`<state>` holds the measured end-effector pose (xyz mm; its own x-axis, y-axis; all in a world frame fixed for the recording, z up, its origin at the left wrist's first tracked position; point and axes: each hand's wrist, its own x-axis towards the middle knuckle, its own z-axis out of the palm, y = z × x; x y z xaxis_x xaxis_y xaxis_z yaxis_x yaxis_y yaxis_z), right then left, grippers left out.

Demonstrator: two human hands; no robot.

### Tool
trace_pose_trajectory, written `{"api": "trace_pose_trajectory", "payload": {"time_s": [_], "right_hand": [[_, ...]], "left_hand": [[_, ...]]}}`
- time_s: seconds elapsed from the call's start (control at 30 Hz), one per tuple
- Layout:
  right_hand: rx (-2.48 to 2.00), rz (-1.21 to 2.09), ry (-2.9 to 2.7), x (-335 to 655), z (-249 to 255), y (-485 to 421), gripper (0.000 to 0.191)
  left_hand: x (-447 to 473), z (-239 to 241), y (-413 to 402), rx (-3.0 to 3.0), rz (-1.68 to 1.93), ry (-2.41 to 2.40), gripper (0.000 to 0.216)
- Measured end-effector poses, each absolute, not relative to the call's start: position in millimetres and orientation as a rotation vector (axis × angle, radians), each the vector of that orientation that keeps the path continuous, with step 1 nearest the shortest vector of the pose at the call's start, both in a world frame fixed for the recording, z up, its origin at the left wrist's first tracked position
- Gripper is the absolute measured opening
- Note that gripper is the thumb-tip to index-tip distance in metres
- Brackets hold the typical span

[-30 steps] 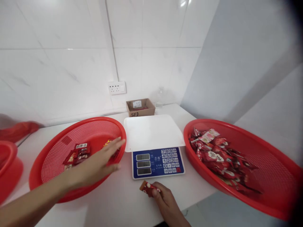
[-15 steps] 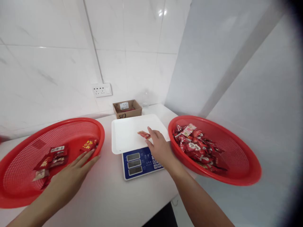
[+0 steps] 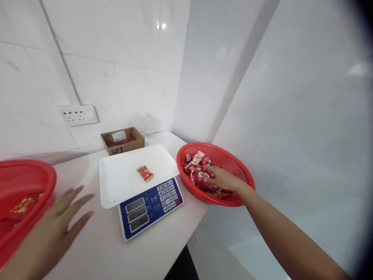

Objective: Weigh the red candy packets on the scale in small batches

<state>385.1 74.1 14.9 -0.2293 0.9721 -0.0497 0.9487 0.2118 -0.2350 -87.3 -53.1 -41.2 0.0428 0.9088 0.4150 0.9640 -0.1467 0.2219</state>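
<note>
My right hand point(image 3: 223, 179) reaches into the right red basket point(image 3: 247, 173), its fingers on a heap of red-wrapped candies point(image 3: 201, 175); whether the fingertips grip one is hard to make out. My left hand point(image 3: 62, 221) hovers beside the left red basket point(image 3: 51, 177), fingers spread and holding nothing. Between the baskets stands a scale with a white weighing pan point(image 3: 122, 171) and a blue keypad panel point(image 3: 151, 204). A single red and gold candy packet point(image 3: 145, 173) lies on the pan. Yellow-marked red packets point(image 3: 25, 205) show inside the left basket.
Behind the scale sits an open cardboard box point(image 3: 125, 146) with something red inside. A clear bottle-like object point(image 3: 148, 124) stands by the tiled wall. A socket panel point(image 3: 79, 115) is fixed on that wall. The white table's point(image 3: 140, 252) edge runs along the lower right.
My right hand has left the packet on the pan and moved right into the right basket. My left hand has come off the left basket's rim. The view has turned right.
</note>
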Motion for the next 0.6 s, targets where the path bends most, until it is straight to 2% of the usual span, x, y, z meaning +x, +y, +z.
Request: {"api": "trace_pose_trajectory", "payload": {"time_s": [0.17,0.33,0.6], "right_hand": [[-1.891,0.417,-2.397,388.2,-7.7,87.4,0.066],[-1.911,0.447,-2.337,381.3,-13.1,98.1,0.056],[-1.842,0.483,-2.075,384.6,13.7,104.8,0.05]], "left_hand": [[-2.3,-34.4,-24.3,-2.436,-0.711,-1.752,0.042],[24.2,-40.5,-14.7,-2.473,-0.768,-1.699,0.039],[21.5,-44.8,-10.2,-2.454,-0.889,-1.735,0.037]]}}
